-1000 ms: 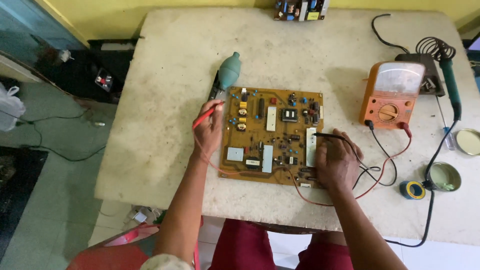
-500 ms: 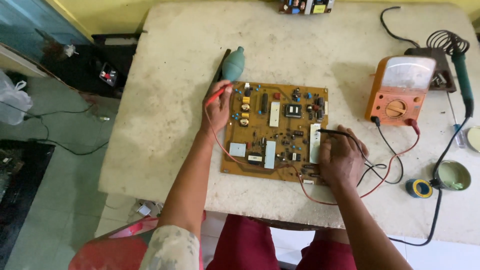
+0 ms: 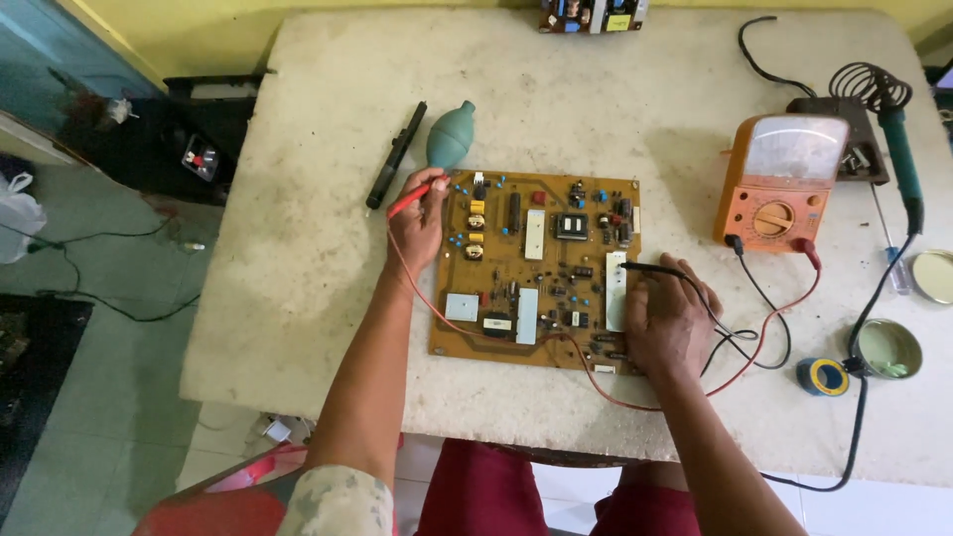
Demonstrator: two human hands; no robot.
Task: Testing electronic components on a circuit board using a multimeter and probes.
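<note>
A brown circuit board (image 3: 536, 270) lies flat near the middle of the surface (image 3: 298, 258), its lower edge close to the front edge. The left hand (image 3: 417, 220) has its grip clamped on a red probe (image 3: 415, 197), whose tip sits at the board's upper left corner. The right hand (image 3: 667, 320) rests on the board's right side, fingers pinched on a black probe (image 3: 650, 267) that lies against a white strip there. Red and black leads run from both probes to the orange meter (image 3: 784, 181) toward the right edge (its needle is too small to read).

Both probes appear placed on the board, so the checking looks underway rather than finished; how many points are already tested cannot be told.

A green rubber blower (image 3: 450, 137) and a black pen-like tool (image 3: 396, 155) lie just above the left hand. A soldering iron (image 3: 898, 149) rests in its stand at the far right corner, with a small tin (image 3: 888, 348) and a tape roll (image 3: 821, 376) near the right edge.
</note>
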